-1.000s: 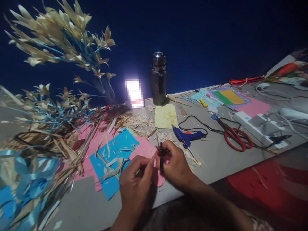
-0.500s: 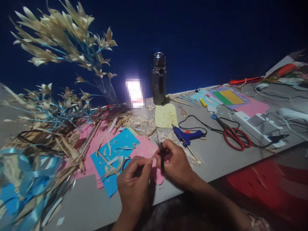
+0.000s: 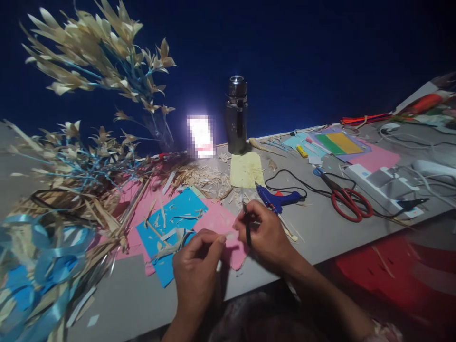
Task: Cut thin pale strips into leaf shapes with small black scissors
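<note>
My left hand (image 3: 195,263) is closed in a pinch, thumb against forefinger, on a small pale strip (image 3: 231,235) that looks like dried husk. A pair of small scissors (image 3: 247,225) with dark handles sits in my closed right hand (image 3: 269,240), blades pointing up and away. The right fingertips are close to the strip's free end; whether they touch it I cannot tell. Beneath both hands lies pink paper (image 3: 217,216), overlapping a blue sheet (image 3: 153,232) strewn with husk scraps.
A blue glue gun (image 3: 281,199) lies just beyond my right hand, near red-handled scissors (image 3: 351,204) and a white power strip (image 3: 377,187). A dark flask (image 3: 237,123) stands at the back beside a yellow sheet (image 3: 245,173). Dried flowers (image 3: 96,57) and blue ribbon (image 3: 46,266) fill the left.
My right hand has shifted slightly right, drawing the scissors away from my left fingertips. More of the pale strip shows between the hands. The camera view has shifted a little.
</note>
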Demonstrator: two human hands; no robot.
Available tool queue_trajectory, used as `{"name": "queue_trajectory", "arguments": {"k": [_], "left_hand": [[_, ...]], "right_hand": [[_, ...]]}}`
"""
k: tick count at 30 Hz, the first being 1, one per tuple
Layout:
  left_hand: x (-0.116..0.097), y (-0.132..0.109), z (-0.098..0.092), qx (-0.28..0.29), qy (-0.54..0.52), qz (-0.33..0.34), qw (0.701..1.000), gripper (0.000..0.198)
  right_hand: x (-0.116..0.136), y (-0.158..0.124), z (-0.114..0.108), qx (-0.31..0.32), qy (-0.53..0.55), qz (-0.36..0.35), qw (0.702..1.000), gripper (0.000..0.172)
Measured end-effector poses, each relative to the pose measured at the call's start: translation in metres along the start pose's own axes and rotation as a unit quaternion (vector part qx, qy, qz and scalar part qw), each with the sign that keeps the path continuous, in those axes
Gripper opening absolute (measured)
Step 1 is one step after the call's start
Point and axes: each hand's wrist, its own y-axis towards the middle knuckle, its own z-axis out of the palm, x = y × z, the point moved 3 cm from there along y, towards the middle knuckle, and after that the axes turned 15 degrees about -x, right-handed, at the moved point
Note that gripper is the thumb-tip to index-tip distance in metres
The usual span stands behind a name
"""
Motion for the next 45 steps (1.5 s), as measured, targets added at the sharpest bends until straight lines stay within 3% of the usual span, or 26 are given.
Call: {"name": "queue_trajectory", "arguments": {"k": [2, 4, 6, 8, 12, 15, 17, 19, 22, 25, 29, 31, 36, 40, 45], "left_hand": [[0.004, 0.004, -0.004, -0.004, -0.018, -0.055, 0.998, 0.022], [0.009, 0.006, -0.004, 0.009, -0.037, -0.101, 0.994, 0.024], [0.013, 0.005, -0.002, 0.031, -0.052, -0.129, 0.99, 0.024], [0.016, 0.002, 0.003, 0.059, -0.081, -0.159, 0.982, 0.024], [0.011, -0.008, 0.014, 0.142, -0.216, -0.275, 0.926, 0.027], [0.003, -0.007, 0.014, 0.145, -0.273, -0.329, 0.892, 0.027], [0.001, -0.004, 0.011, 0.115, -0.279, -0.332, 0.894, 0.023], [0.003, -0.002, 0.009, 0.1, -0.276, -0.321, 0.901, 0.02], [0.007, -0.005, 0.012, 0.119, -0.26, -0.295, 0.911, 0.023], [0.008, -0.009, 0.014, 0.141, -0.248, -0.288, 0.914, 0.027], [0.004, -0.011, 0.015, 0.187, -0.282, -0.347, 0.875, 0.031], [0.002, -0.008, 0.013, 0.178, -0.298, -0.354, 0.869, 0.03], [0.007, -0.005, 0.013, 0.141, -0.274, -0.307, 0.901, 0.031], [0.01, -0.008, 0.014, 0.128, -0.251, -0.274, 0.92, 0.027], [0.004, -0.012, 0.016, 0.197, -0.292, -0.35, 0.868, 0.031]], "right_hand": [[-0.004, 0.003, -0.005, 0.004, 0.056, 0.068, 0.996, 0.017], [-0.004, 0.002, -0.005, 0.057, 0.112, 0.123, 0.984, 0.024], [-0.002, -0.003, 0.0, 0.109, 0.137, 0.146, 0.974, 0.03], [-0.001, -0.007, 0.005, 0.121, 0.146, 0.146, 0.971, 0.032], [-0.008, -0.011, 0.013, 0.145, 0.218, 0.188, 0.947, 0.035], [-0.015, -0.011, 0.011, 0.186, 0.317, 0.243, 0.898, 0.038], [-0.018, -0.009, 0.007, 0.181, 0.357, 0.253, 0.881, 0.036], [-0.019, -0.008, 0.005, 0.164, 0.348, 0.236, 0.892, 0.037], [-0.019, -0.013, 0.01, 0.171, 0.293, 0.222, 0.914, 0.038], [-0.02, -0.018, 0.016, 0.177, 0.27, 0.237, 0.916, 0.037], [-0.022, -0.019, 0.018, 0.214, 0.319, 0.276, 0.881, 0.037], [-0.022, -0.017, 0.015, 0.221, 0.347, 0.286, 0.865, 0.036], [-0.016, -0.014, 0.013, 0.193, 0.302, 0.228, 0.906, 0.047], [-0.016, -0.016, 0.016, 0.146, 0.238, 0.212, 0.937, 0.043], [-0.025, -0.021, 0.022, 0.207, 0.316, 0.275, 0.884, 0.043]]}}
